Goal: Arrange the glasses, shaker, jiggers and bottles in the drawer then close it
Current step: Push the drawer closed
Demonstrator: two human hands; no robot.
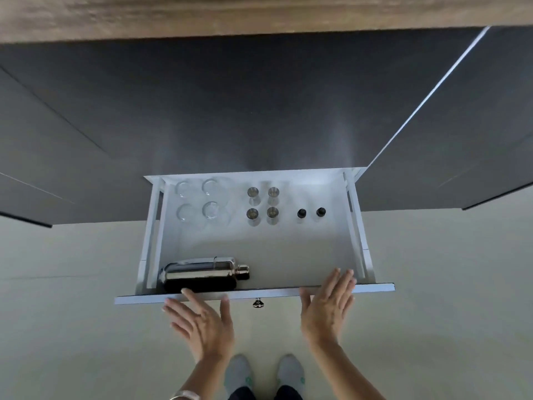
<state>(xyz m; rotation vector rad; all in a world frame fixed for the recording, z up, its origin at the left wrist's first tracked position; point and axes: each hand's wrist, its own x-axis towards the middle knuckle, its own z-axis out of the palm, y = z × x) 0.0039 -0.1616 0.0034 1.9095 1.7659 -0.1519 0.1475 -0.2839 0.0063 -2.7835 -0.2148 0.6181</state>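
Note:
The white drawer [288,249] stands pulled out below me. Several clear glasses [212,210] stand at its back left, several steel jiggers [253,214] in the back middle, and two small dark-capped bottles [302,213] to their right. A shiny steel shaker [202,272] lies on its side at the front left. My left hand [202,327] is open, fingers spread, at the drawer's front panel [274,293] just before the shaker. My right hand [328,304] is open too, its fingertips over the panel's top edge on the right.
A small metal knob [258,303] sits on the front panel between my hands. Dark cabinet fronts [259,111] rise behind the drawer under a wooden counter edge [259,10]. My feet in grey socks [265,373] stand on a pale floor.

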